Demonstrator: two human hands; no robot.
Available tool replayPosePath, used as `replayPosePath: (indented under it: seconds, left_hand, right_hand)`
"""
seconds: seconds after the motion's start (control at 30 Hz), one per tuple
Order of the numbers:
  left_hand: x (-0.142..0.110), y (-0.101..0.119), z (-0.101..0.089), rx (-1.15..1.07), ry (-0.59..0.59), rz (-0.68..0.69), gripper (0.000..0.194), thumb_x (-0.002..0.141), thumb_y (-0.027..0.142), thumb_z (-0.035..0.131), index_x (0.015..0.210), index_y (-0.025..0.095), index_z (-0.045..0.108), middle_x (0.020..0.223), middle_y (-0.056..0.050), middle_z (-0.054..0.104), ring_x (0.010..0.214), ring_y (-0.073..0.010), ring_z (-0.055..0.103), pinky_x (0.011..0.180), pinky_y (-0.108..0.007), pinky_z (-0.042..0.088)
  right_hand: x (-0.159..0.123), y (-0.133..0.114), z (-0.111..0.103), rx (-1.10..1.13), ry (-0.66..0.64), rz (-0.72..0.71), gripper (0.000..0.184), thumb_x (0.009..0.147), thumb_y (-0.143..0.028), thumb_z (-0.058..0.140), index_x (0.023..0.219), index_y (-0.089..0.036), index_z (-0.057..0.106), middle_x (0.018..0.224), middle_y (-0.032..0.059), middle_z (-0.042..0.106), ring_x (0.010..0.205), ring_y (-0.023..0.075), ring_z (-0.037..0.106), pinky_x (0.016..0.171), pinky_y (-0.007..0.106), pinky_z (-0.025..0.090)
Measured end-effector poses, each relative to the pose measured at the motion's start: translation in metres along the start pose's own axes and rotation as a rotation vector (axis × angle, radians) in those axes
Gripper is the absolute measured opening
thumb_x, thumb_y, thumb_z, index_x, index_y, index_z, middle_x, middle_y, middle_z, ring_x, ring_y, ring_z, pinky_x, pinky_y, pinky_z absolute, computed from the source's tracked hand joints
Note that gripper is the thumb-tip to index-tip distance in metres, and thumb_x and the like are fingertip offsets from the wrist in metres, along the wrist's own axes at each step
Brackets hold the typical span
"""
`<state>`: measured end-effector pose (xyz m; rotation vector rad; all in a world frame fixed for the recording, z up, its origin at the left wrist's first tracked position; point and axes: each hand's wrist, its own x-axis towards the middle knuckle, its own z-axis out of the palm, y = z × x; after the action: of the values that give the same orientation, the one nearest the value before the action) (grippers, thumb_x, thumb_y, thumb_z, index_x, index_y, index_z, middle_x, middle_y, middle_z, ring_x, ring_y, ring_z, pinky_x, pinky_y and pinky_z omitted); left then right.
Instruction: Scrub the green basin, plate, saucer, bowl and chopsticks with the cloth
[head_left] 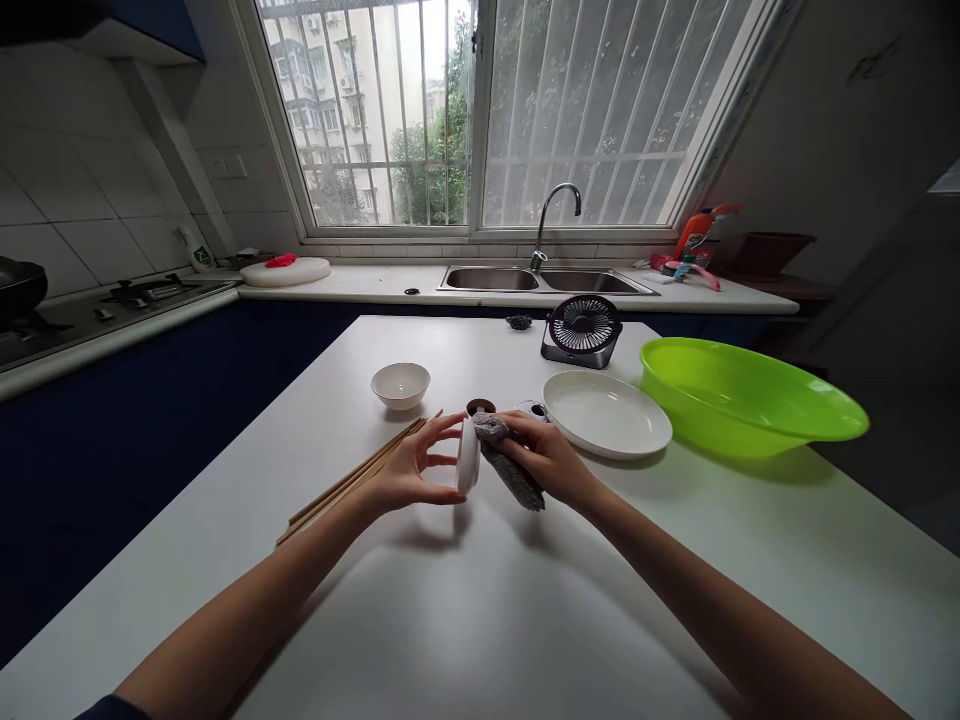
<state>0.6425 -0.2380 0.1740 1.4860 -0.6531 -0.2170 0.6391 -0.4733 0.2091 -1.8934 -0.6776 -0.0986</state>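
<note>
Above the middle of the white table (442, 610), my left hand (409, 468) grips a small white dish (468, 460) by its edges, tilted up on its side. My right hand (551, 455) is closed on a grey cloth (510, 470) and presses it against the dish's right-hand side. Wooden chopsticks (352, 480) lie beside and partly behind my left wrist. Just beyond my hands sit a small brown round item (481, 406) and a small white round item with a dark centre (532, 410), both partly hidden.
A white bowl (401, 386) stands at the left. On the right are a white oval plate (607, 415) and a large green basin (750, 400). Behind them stand a small black fan (583, 330) and a dark scouring pad (518, 322). A double sink (547, 280) lines the far counter.
</note>
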Motion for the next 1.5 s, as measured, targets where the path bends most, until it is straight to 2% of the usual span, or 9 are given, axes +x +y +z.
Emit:
replayPosePath:
  seconds: [0.13,0.37,0.57,0.67,0.87,1.17,1.4,1.5]
  left_hand:
    - [0.0,0.0,-0.002,0.087,-0.009,0.018,0.093,0.059,0.023,0.091,0.142,0.039,0.05,0.154,-0.01,0.04,0.137,-0.0384,0.042,0.099,-0.05,0.053]
    - [-0.001,0.006,0.001,0.21,-0.078,0.062,0.095,0.059,0.027,0.091,0.143,0.041,0.049,0.148,-0.009,0.045,0.133,-0.0356,0.045,0.099,-0.051,0.054]
    - [0.001,0.006,0.001,0.231,-0.036,0.038,0.092,0.06,0.026,0.09,0.142,0.039,0.05,0.148,-0.011,0.044,0.132,-0.0359,0.046,0.096,-0.051,0.055]
    - [0.0,0.005,0.002,0.204,0.016,0.0,0.089,0.06,0.026,0.09,0.14,0.037,0.053,0.148,-0.012,0.045,0.13,-0.0366,0.048,0.094,-0.052,0.056]
    - [0.0,0.009,0.008,0.161,0.045,-0.036,0.089,0.056,0.022,0.091,0.137,0.036,0.057,0.146,-0.012,0.047,0.128,-0.0359,0.049,0.093,-0.05,0.056]
    - [0.004,0.016,0.015,-0.136,0.15,-0.208,0.081,0.054,0.018,0.091,0.13,0.031,0.065,0.147,-0.013,0.05,0.129,-0.0393,0.047,0.08,-0.042,0.06]
    - [0.005,0.013,0.014,-0.207,0.24,-0.27,0.074,0.057,0.02,0.09,0.127,0.031,0.067,0.148,-0.011,0.051,0.129,-0.0371,0.05,0.094,-0.047,0.051]
    - [0.006,0.012,0.015,-0.265,0.272,-0.302,0.078,0.056,0.023,0.091,0.129,0.028,0.066,0.148,-0.013,0.05,0.126,-0.0379,0.053,0.092,-0.048,0.052]
  right_hand:
    - [-0.002,-0.001,0.0,-0.068,0.027,-0.112,0.03,0.095,-0.027,0.053,0.119,-0.026,0.071,0.121,0.0088,0.067,0.111,0.0249,0.062,0.098,0.041,0.049]
    - [0.0,0.01,-0.002,-0.108,-0.001,-0.1,0.027,0.097,-0.026,0.052,0.115,-0.027,0.073,0.115,0.0077,0.07,0.108,0.0245,0.065,0.095,0.042,0.052]
    - [-0.004,0.003,0.001,-0.14,0.038,-0.235,0.034,0.095,-0.018,0.053,0.124,-0.026,0.068,0.116,0.0094,0.067,0.108,0.0226,0.065,0.093,0.039,0.055]
    - [-0.005,0.0,0.002,-0.153,0.046,-0.282,0.036,0.095,-0.017,0.053,0.127,-0.025,0.066,0.118,0.0105,0.066,0.108,0.0223,0.065,0.092,0.039,0.056]
    - [-0.003,0.004,0.002,-0.177,0.058,-0.233,0.034,0.095,-0.016,0.052,0.123,-0.025,0.069,0.116,0.0096,0.067,0.107,0.0223,0.066,0.094,0.039,0.055]
    - [-0.009,0.002,0.009,-0.236,0.106,-0.344,0.038,0.097,-0.017,0.052,0.132,-0.025,0.062,0.123,0.0123,0.063,0.113,0.0243,0.063,0.095,0.042,0.055]
    - [-0.012,0.005,0.014,-0.319,0.135,-0.444,0.044,0.097,-0.016,0.052,0.139,-0.03,0.055,0.125,0.0119,0.061,0.115,0.0253,0.061,0.092,0.043,0.057]
    - [-0.013,0.005,0.017,-0.368,0.152,-0.498,0.046,0.098,-0.015,0.051,0.141,-0.03,0.053,0.124,0.0119,0.062,0.113,0.0251,0.061,0.091,0.043,0.057]
